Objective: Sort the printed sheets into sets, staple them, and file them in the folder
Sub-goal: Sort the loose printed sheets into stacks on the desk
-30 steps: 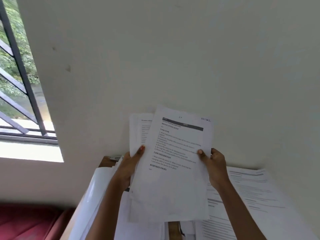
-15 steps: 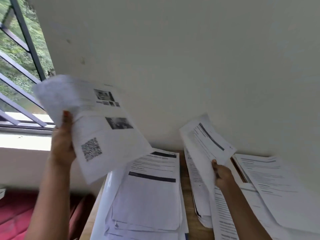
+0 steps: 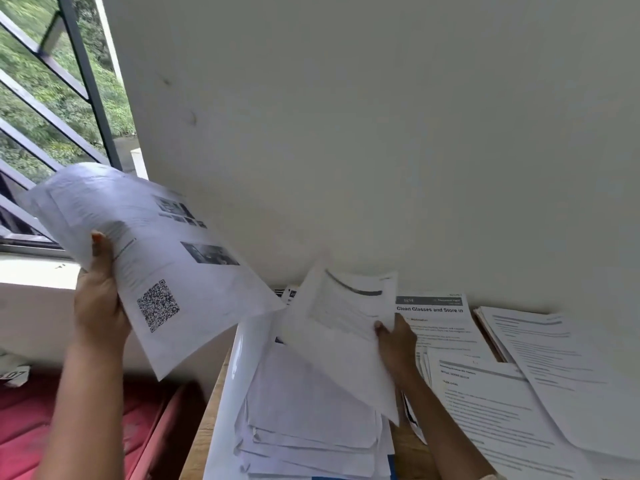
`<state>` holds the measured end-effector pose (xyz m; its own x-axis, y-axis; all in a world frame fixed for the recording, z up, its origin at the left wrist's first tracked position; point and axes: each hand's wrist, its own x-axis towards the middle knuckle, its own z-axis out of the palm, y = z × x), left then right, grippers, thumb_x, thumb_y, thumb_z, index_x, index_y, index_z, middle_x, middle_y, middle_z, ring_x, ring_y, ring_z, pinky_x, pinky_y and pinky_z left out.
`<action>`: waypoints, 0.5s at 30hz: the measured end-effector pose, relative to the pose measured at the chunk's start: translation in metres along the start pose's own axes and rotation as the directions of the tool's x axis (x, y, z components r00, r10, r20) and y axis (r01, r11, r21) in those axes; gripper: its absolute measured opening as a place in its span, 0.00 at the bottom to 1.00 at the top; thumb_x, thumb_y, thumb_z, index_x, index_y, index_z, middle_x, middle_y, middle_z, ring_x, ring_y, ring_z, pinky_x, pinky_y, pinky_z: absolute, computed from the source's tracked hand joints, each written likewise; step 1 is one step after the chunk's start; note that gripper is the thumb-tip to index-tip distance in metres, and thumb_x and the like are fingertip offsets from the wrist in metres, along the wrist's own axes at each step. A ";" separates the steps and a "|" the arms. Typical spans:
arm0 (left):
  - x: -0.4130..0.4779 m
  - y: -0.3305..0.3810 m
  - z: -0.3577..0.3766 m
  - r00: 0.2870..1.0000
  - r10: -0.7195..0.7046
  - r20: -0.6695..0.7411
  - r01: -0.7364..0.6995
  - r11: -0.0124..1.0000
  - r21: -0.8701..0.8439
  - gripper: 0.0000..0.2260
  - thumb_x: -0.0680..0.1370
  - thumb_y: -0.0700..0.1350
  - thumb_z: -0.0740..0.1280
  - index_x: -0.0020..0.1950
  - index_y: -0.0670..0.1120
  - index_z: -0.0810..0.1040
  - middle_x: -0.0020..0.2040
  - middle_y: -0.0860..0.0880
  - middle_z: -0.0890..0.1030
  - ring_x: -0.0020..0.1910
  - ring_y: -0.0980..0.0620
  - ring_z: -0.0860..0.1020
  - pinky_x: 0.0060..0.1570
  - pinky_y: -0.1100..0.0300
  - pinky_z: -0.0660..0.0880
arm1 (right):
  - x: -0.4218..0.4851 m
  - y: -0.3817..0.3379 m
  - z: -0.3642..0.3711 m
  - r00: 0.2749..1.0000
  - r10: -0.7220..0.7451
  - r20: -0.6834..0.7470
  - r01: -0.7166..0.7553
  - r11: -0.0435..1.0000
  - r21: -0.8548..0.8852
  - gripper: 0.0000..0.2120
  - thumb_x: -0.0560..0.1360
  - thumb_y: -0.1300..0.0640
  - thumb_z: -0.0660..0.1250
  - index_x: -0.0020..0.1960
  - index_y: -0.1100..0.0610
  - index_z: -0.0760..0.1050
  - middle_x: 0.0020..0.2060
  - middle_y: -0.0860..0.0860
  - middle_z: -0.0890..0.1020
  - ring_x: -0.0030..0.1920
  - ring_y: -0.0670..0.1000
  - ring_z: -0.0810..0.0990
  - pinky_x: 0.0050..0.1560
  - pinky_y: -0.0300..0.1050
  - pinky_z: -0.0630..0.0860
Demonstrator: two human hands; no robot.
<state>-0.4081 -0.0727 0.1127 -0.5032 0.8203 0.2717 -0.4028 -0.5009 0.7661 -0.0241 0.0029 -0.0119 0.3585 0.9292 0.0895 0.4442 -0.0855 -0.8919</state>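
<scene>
Paper, left side: stack (image 3: 166, 265) of printed sheets held up in the air, off the counter's left edge, tilted. Top page has two photos and a QR code. Top edges fanned, blurred.
Left hand: left hand (image 3: 98, 299) grips the stack's lower left side, thumb on the front, fingers (image 3: 83, 282) wrapped behind.
Right hand: right hand (image 3: 396, 337) pinches a loose sheet (image 3: 343, 334) by its right edge, thumb on top. Rest of the fingers are hidden under the paper, so can't tell how far they curl.
Loose sheet: bowed, dark header bar near the top, hanging just above the centre pile (image 3: 311, 417). Text too blurred to read.
Counter: wooden counter (image 3: 204, 431) against the wall (image 3: 346, 133), covered in piles: centre pile, titled pile (image 3: 436, 317) headed "Clean Glasses and Store in", front pile (image 3: 491, 410), far-right pile (image 3: 561, 375).
Folder: glossy white cover (image 3: 239, 375) under the centre pile may be it, can't tell. No stapler seen.
Step, my read: sorting, with the loose sheet going to a pile.
Doing it well: check the header against the pile's top page first, lay the sheet flat and square to the pile edges, and keep the left stack gripped firmly so it doesn't fan out or slip.
Progress: early, nothing looks stapled.
Background: window (image 3: 52, 98) on the left, red cushion (image 3: 69, 427) below.
</scene>
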 end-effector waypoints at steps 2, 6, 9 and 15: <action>-0.005 -0.004 0.006 0.998 -0.045 0.041 0.046 0.999 -0.013 0.28 0.81 0.59 0.60 0.74 0.43 0.67 0.72 0.40 0.70 0.70 0.38 0.70 0.63 0.39 0.71 | -0.005 -0.001 0.013 0.999 -0.045 0.026 0.048 0.994 -0.095 0.12 0.76 0.63 0.66 0.58 0.66 0.72 0.51 0.61 0.80 0.52 0.59 0.79 0.47 0.43 0.72; -0.021 -0.020 0.025 0.973 -0.175 0.151 0.179 0.984 -0.013 0.26 0.83 0.57 0.53 0.74 0.41 0.67 0.70 0.36 0.71 0.64 0.39 0.75 0.61 0.40 0.74 | -0.008 0.012 0.034 0.986 -0.154 0.061 0.164 0.952 -0.257 0.20 0.73 0.61 0.69 0.62 0.59 0.67 0.54 0.58 0.79 0.56 0.60 0.78 0.56 0.53 0.75; -0.037 -0.031 0.046 0.942 -0.272 0.196 0.277 0.961 0.003 0.29 0.79 0.59 0.62 0.72 0.40 0.69 0.68 0.33 0.72 0.63 0.33 0.73 0.57 0.39 0.75 | -0.007 0.019 0.038 0.978 -0.203 0.053 0.208 0.899 -0.386 0.31 0.70 0.60 0.72 0.69 0.59 0.63 0.62 0.58 0.75 0.63 0.59 0.74 0.63 0.56 0.72; -0.057 -0.055 0.082 0.878 -0.429 0.210 0.436 0.900 0.016 0.19 0.77 0.51 0.61 0.62 0.41 0.76 0.54 0.39 0.83 0.46 0.42 0.84 0.41 0.49 0.83 | -0.018 0.006 0.023 0.988 -0.124 0.087 0.151 0.825 -0.544 0.35 0.73 0.47 0.69 0.73 0.55 0.54 0.61 0.56 0.75 0.61 0.57 0.75 0.54 0.51 0.76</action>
<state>-0.2949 -0.0690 0.1031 -0.1083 0.9936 0.0323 -0.5694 -0.0886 0.8173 -0.0469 -0.0062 -0.0287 0.2279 0.9604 0.1602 0.8677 -0.1257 -0.4809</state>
